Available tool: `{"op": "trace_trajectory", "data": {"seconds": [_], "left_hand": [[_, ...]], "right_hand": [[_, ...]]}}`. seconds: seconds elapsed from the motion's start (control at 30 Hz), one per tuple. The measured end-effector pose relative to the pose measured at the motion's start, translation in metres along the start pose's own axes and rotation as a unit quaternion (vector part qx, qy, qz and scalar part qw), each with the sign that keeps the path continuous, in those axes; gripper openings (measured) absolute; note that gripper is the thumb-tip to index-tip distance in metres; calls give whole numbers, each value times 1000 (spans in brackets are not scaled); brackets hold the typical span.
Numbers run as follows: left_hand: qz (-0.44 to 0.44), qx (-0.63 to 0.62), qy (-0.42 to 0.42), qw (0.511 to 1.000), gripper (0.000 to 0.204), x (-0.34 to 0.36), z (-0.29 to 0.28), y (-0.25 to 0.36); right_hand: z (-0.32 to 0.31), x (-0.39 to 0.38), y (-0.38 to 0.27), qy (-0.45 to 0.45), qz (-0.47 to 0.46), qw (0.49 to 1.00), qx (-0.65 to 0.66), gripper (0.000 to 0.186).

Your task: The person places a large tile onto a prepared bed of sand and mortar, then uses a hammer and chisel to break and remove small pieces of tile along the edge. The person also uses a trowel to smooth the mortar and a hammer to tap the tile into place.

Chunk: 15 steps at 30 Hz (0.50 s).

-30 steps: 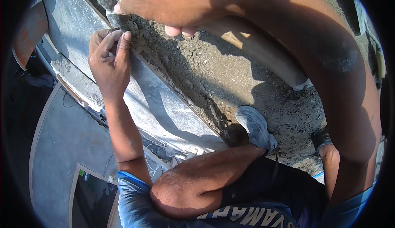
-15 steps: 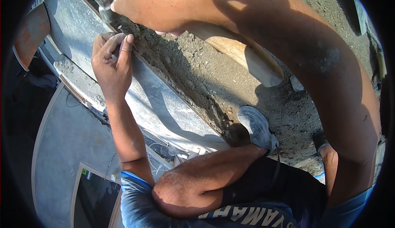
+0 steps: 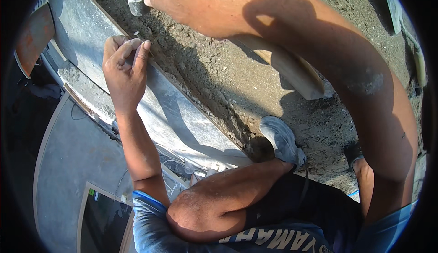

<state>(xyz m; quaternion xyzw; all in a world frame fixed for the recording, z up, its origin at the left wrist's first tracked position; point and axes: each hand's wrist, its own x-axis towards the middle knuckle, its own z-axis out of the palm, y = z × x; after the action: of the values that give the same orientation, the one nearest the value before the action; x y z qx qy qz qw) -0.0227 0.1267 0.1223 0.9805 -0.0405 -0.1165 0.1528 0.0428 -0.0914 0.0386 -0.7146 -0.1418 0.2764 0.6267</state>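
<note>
My left hand (image 3: 124, 65) pinches a nail (image 3: 136, 33) between thumb and fingers at the board's edge, its pale head showing above the fingertips. My right hand (image 3: 166, 2) is closed around the wooden handle of a hammer (image 3: 135, 5). The grey hammer head hangs a short way above the nail, apart from it. Below my right forearm the handle's thick end sticks out over the soil. Most of my right fingers are hidden behind the wrist. A long grey board (image 3: 182, 111) runs diagonally under my left hand, with a thin brown edge toward the soil.
Rough sandy soil (image 3: 228, 70) lies right of the board, where my shoe (image 3: 280, 139) rests. At the left are an orange-brown curved panel (image 3: 35, 38), a concrete piece (image 3: 86, 86) and a lower grey surface (image 3: 82, 148) with a framed dark opening. My bent knee is near the bottom.
My right hand and the hammer have shifted to the right and slightly up, away from the nail. My left hand stays at the board's edge with the nail.
</note>
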Motion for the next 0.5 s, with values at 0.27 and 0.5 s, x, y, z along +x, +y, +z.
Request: {"op": "trace_trajectory", "data": {"seconds": [0.27,0.5], "left_hand": [[82,-59,-46,994,12,-27,10,-4],[115,-35,-100,988,12,-26,4,8]], "right_hand": [[-24,-93,6,77,105,986,102,35],[-15,-138,-13,77,155,973,152,37]]}}
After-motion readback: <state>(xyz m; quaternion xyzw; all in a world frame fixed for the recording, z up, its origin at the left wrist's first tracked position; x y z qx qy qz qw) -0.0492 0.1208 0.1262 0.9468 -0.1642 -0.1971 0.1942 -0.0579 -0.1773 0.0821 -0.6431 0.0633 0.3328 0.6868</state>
